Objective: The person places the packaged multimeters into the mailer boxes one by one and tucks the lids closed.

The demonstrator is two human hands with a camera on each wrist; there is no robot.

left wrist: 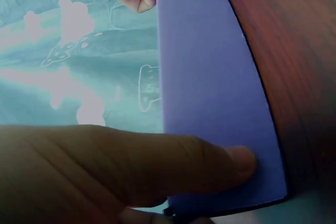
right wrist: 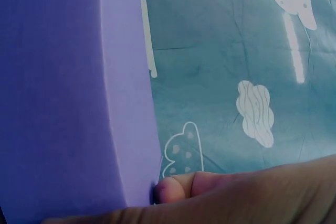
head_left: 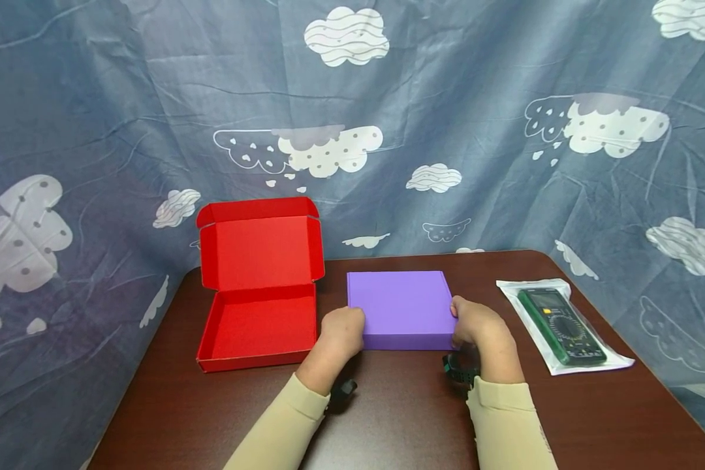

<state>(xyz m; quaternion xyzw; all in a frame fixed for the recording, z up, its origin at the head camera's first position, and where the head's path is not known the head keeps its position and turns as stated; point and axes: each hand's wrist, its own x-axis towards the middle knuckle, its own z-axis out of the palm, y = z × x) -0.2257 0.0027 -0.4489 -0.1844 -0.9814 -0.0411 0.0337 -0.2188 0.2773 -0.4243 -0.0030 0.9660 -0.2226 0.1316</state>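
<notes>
A closed purple box (head_left: 402,303) lies flat over the middle of the table, its lid down. My left hand (head_left: 342,329) grips it at the near left corner. In the left wrist view the left thumb (left wrist: 210,163) lies along the box's front face, with the other fingers mostly hidden round the side. At the right side, my right hand (head_left: 483,329) holds the box, its fingers at the edge. The right wrist view has a right fingertip (right wrist: 170,190) against the box's lower edge.
An open red box (head_left: 264,326) stands to the left, lid raised, nothing inside. On the right a green and black multimeter (head_left: 564,326) lies in a clear and white bag (head_left: 617,363). Behind the brown table (head_left: 399,418) hangs a blue curtain (head_left: 476,65) with clouds.
</notes>
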